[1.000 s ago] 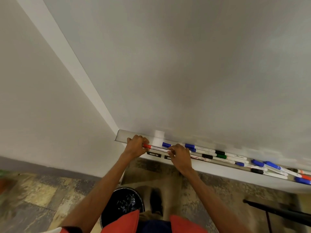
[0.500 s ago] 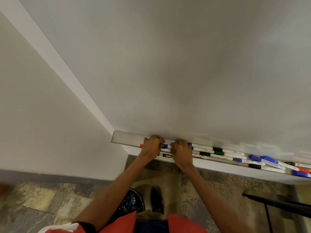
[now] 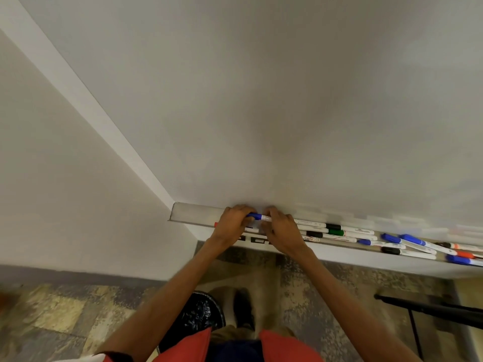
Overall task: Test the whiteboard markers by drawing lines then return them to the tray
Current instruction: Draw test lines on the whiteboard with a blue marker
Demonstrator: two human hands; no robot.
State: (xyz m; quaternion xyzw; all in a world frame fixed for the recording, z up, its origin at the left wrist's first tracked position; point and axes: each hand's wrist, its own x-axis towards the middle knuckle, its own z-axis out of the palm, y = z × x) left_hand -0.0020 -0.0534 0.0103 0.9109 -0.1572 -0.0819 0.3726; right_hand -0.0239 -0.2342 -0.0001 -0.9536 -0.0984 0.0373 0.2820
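The blue marker (image 3: 258, 217) is gripped, cap by left hand (image 3: 231, 222), barrel by right hand (image 3: 281, 231); neighbouring markers (image 3: 337, 232) could be knocked off the tray (image 3: 193, 214) by a jerk.

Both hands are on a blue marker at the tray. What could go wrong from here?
1. The left hand and right hand both grip the blue-capped marker; if the cap comes off with a jerk, a hand may swing into the markers lying beside it.
2. The red-tipped marker lies under the left hand near the front edge of the tray; a nudge could roll it off, perhaps into the black bin below.
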